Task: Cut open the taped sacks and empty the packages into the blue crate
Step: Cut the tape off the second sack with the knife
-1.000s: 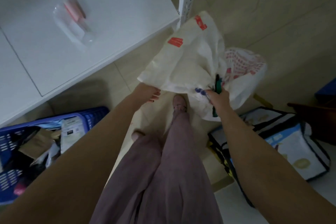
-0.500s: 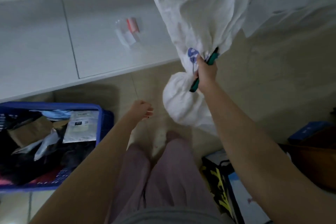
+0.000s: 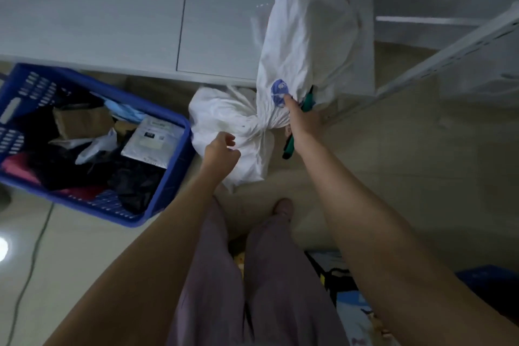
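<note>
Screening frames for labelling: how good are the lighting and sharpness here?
Head view: dim and bluish; the blue crate is smeared by motion blur at its left end; a glare spot whitens the floor at the left edge; the white sack in the right hand reads clearly.

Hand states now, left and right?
Left hand: curled by lower bulge of the white sack; grip cannot be told.
Right hand: grips the sack's bunched neck and a green-handled tool.

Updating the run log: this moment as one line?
right hand: grips white sack with green tool | left hand: curled by sack bulge | blue crate: holds packages
</note>
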Motion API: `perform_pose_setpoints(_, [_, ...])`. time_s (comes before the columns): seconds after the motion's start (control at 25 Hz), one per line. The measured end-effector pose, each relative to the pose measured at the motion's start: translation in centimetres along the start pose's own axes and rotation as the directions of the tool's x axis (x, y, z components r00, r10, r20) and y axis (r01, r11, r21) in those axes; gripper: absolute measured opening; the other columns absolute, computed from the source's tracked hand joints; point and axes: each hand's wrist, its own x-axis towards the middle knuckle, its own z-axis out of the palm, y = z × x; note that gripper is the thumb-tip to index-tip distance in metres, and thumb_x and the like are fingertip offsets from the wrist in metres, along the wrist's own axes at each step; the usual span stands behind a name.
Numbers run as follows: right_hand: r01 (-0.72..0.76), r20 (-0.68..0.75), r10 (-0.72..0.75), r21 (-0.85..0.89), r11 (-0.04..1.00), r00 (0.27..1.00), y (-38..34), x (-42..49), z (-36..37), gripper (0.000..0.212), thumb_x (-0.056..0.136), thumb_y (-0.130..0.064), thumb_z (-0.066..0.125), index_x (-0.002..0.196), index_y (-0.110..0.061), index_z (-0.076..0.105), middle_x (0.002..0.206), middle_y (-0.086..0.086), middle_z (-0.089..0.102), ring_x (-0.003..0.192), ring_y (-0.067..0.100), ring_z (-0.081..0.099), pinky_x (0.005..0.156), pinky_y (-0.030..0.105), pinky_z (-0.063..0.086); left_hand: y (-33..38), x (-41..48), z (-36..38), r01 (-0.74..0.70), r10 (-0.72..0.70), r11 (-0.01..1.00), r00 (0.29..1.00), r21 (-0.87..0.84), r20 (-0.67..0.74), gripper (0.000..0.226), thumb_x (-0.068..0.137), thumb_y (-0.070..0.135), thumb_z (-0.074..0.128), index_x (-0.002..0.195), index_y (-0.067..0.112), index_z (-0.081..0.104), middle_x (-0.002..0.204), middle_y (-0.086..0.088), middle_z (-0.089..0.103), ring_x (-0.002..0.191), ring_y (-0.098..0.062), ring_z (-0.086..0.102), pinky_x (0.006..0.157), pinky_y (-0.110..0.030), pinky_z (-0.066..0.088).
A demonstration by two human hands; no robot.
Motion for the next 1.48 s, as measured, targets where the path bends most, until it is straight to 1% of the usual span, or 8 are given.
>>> perform_pose_setpoints(0.2, [0.040, 0.116, -0.035, -0.034, 0.999, 0.993, -3.1, 0.2, -1.0, 0.035, 0.082, -0.038, 0.069, 0.073, -0.012, 0.047, 0.047, -0.001, 0.038, 0.027, 0.007, 0.034, 0.034, 0.013, 0.027, 0.5, -0.3, 3.2, -0.086, 0.080, 0.996, 0.985, -0.037, -0.150, 0.046, 0.085, 0.008, 0.062, 0.128, 0.007, 0.046, 0.123, -0.009, 0.055, 0.107, -0.020, 0.055, 0.082, -0.024, 0.041])
perform_pose_setpoints(0.32, [0.051, 0.183, -0.043, -0.039, 0.998, 0.982, -3.5, 0.5, -2.1, 0.033, 0.079, -0.038, 0.072, 0.071, -0.011, 0.055, 0.048, 0.005, 0.050, 0.038, 0.010, 0.042, 0.045, 0.022, 0.034, 1.0, 0.2, 5.3, -0.148, 0.128, 0.987, 0.961, -0.066, -0.246, 0.048, 0.083, 0.011, 0.064, 0.128, 0.011, 0.046, 0.123, -0.010, 0.054, 0.107, -0.020, 0.055, 0.084, -0.024, 0.041])
perform_pose_setpoints(0.48, [-0.026, 0.307, 0.041, -0.052, 0.998, 0.951, 0.1, 2.6, -2.2, 0.033, 0.085, -0.038, 0.066, 0.107, -0.013, 0.065, 0.104, 0.012, 0.069, 0.086, 0.017, 0.066, 0.074, 0.025, 0.049, -1.0, 1.9, 8.1, -0.227, 0.217, 0.974, 0.920, 0.008, -0.326, 0.044, 0.080, 0.011, 0.065, 0.123, 0.007, 0.054, 0.124, -0.017, 0.049, 0.113, -0.031, 0.050, 0.094, -0.038, 0.045])
perform_pose_setpoints(0.64, [-0.198, 0.405, 0.090, 0.233, 0.952, 0.910, 5.5, 5.8, 0.0, 0.021, 0.091, -0.032, 0.060, 0.078, -0.015, 0.058, 0.051, -0.006, 0.057, 0.032, 0.002, 0.046, 0.034, 0.015, 0.035, -3.8, 6.2, 8.5, -0.327, 0.328, 0.943, 0.882, 0.062, -0.337, 0.055, 0.075, 0.030, 0.051, 0.123, 0.005, 0.056, 0.126, -0.015, 0.052, 0.117, -0.030, 0.048, 0.099, -0.034, 0.037])
perform_pose_setpoints(0.8, [-0.243, 0.477, 0.035, 0.380, 0.892, 0.878, 10.5, 11.5, 3.7, 0.023, 0.094, -0.033, 0.056, 0.087, -0.012, 0.059, 0.048, -0.006, 0.058, 0.031, 0.004, 0.048, 0.033, 0.015, 0.036, -7.7, 13.1, 8.6, -0.481, 0.524, 0.852, 0.764, 0.208, -0.376, 0.063, 0.070, 0.045, 0.044, 0.117, 0.006, 0.057, 0.133, -0.011, 0.049, 0.120, -0.026, 0.046, 0.093, -0.031, 0.033])
perform_pose_setpoints(1.08, [-0.217, 0.510, 0.019, 0.331, 0.919, 0.860, 21.7, 23.9, 9.9, 0.034, 0.094, -0.041, 0.055, 0.074, -0.014, 0.060, 0.047, -0.004, 0.051, 0.035, 0.007, 0.043, 0.040, 0.019, 0.037, -16.9, 24.9, 12.8, -0.473, 0.524, 0.843, 0.832, 0.257, -0.184, 0.070, 0.054, 0.061, 0.044, 0.100, 0.008, 0.051, 0.090, -0.003, 0.057, 0.087, -0.020, 0.048, 0.070, -0.024, 0.032])
perform_pose_setpoints(1.24, [-0.201, 0.475, 0.000, 0.372, 0.906, 0.880, 25.8, 27.6, 10.1, 0.038, 0.090, -0.045, 0.058, 0.107, -0.013, 0.066, 0.098, 0.008, 0.069, 0.086, 0.021, 0.065, 0.082, 0.033, 0.055, -19.1, 27.8, 15.9, -0.498, 0.539, 0.835, 0.827, 0.233, -0.162, 0.056, 0.060, 0.053, 0.062, 0.095, 0.012, 0.048, 0.086, -0.002, 0.057, 0.082, -0.019, 0.051, 0.067, -0.027, 0.036])
perform_pose_setpoints(1.48, [-0.195, 0.358, 0.050, 0.383, 0.903, 0.932, 28.0, 23.8, 7.0, 0.037, 0.088, -0.042, 0.064, 0.109, -0.011, 0.065, 0.088, 0.006, 0.069, 0.064, 0.016, 0.065, 0.053, 0.025, 0.054, -20.1, 24.0, 17.9, -0.461, 0.528, 0.803, 0.844, 0.376, -0.094, 0.053, 0.073, 0.042, 0.069, 0.110, 0.010, 0.049, 0.103, -0.008, 0.060, 0.094, -0.027, 0.056, 0.074, -0.035, 0.045])
